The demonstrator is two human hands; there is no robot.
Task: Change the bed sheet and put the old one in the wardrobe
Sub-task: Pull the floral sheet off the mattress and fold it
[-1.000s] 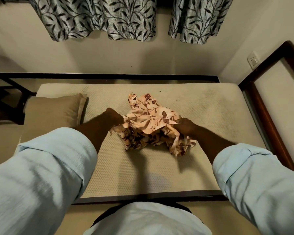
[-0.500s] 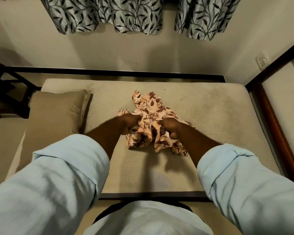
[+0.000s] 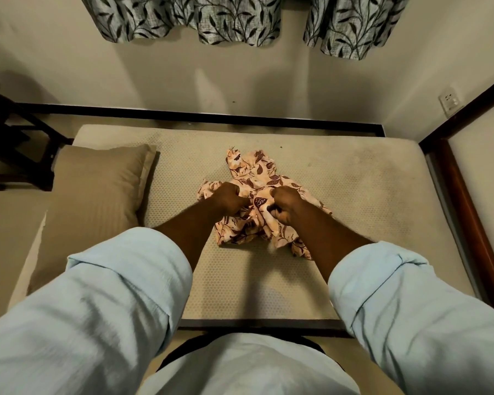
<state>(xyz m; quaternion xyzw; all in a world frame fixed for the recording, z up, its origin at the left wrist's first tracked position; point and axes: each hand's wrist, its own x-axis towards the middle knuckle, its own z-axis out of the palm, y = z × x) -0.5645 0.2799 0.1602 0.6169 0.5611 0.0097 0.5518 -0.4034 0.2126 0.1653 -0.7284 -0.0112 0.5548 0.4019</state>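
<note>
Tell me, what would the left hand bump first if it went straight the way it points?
The sheet: the left hand grips it, and more lies bunched just ahead. Beyond that, probably bare mattress, though depth is unclear.

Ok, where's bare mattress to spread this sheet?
Bare mattress runs from the floral sheet to the bed frame on the right, plus a strip along the near edge. Crowded: pillow at the left end; left hand and right hand grip the sheet mid-bed.

one head-worn view, from the long side of the mattress (image 3: 354, 195), looking forward and steeply down, close over it, wall (image 3: 240, 75) beyond
</note>
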